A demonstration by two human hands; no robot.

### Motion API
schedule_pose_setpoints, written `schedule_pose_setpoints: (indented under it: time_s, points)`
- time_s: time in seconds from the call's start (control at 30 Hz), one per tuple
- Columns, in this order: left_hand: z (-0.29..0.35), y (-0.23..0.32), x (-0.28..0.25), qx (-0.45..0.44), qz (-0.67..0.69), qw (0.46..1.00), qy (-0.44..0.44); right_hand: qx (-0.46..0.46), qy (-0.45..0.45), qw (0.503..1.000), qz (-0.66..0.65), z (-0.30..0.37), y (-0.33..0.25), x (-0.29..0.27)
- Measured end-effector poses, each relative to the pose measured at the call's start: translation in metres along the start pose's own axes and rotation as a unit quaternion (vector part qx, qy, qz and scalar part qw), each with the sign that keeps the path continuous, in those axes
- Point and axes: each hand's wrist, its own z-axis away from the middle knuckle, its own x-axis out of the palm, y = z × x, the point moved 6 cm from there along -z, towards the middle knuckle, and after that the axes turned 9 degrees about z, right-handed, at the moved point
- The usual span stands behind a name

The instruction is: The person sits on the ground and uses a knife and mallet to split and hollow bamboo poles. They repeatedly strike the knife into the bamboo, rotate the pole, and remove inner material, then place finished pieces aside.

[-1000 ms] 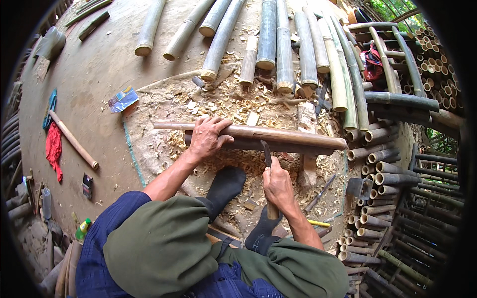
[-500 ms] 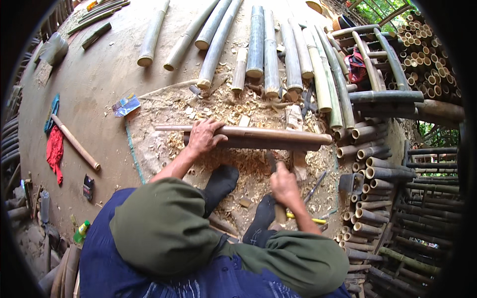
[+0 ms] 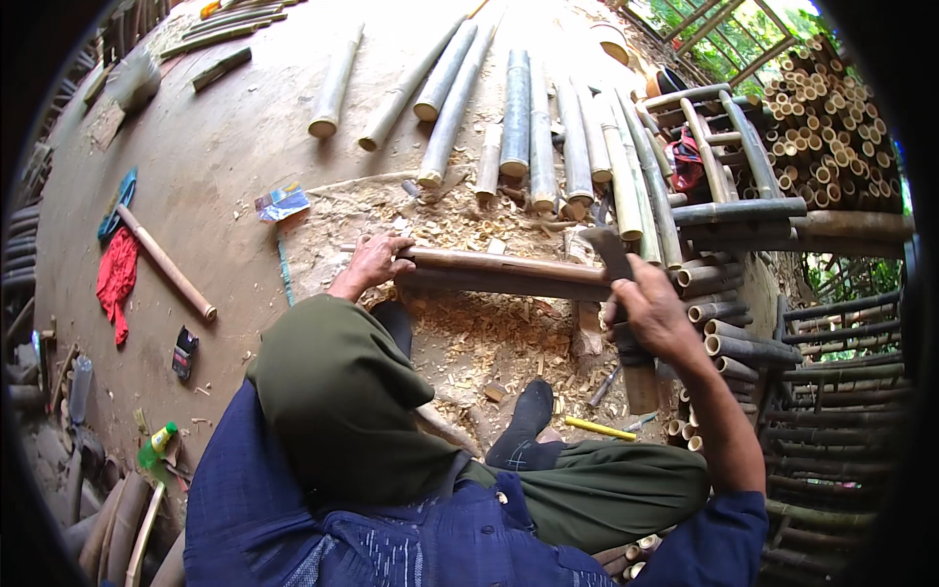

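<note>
A brown bamboo pole [image 3: 518, 266] lies across in front of me, with a darker length directly beneath it. My left hand [image 3: 377, 262] grips the pole near its left end. In my right hand [image 3: 653, 305] is a machete; its dark blade [image 3: 610, 252] slants up and left by the pole's right end. Below that fist hangs the machete's wooden handle [image 3: 641, 386]. A pale wooden block [image 3: 588, 333] stands under the right part of the pole. My dark-socked foot [image 3: 533, 416] rests among the shavings.
Several bamboo poles [image 3: 515, 117] lie side by side beyond the shavings. Cut bamboo lengths [image 3: 748, 347] are stacked on the right, near a bamboo frame [image 3: 743, 210]. A yellow stick [image 3: 600, 428] lies by my knee. Leftward are a red cloth [image 3: 119, 279] and a bamboo stick [image 3: 166, 262].
My right hand has risen rightward, lifting the machete from below the pole to its right end. My left hand still holds the pole. The whole view has shifted somewhat.
</note>
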Motion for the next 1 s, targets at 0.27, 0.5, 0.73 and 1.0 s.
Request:
schedule_pose_setpoints:
  time_s: [0.27,0.5,0.73,1.0]
  points:
    - [0.015,-0.015,-0.003,0.053,0.009,0.998,0.032,0.006,0.036,0.993,0.115,-0.069,-0.008,0.204]
    - [0.029,0.001,-0.018,0.085,-0.102,0.991,0.011,0.007,0.055,0.992,0.111,-0.098,-0.025,0.279]
    - [0.031,-0.004,-0.006,0.127,-0.159,0.976,0.075,-0.015,0.044,0.989,0.143,-0.119,-0.022,0.306]
    - [0.029,-0.015,0.001,0.142,-0.157,0.971,0.114,0.0,0.038,0.982,0.187,-0.12,-0.03,0.313]
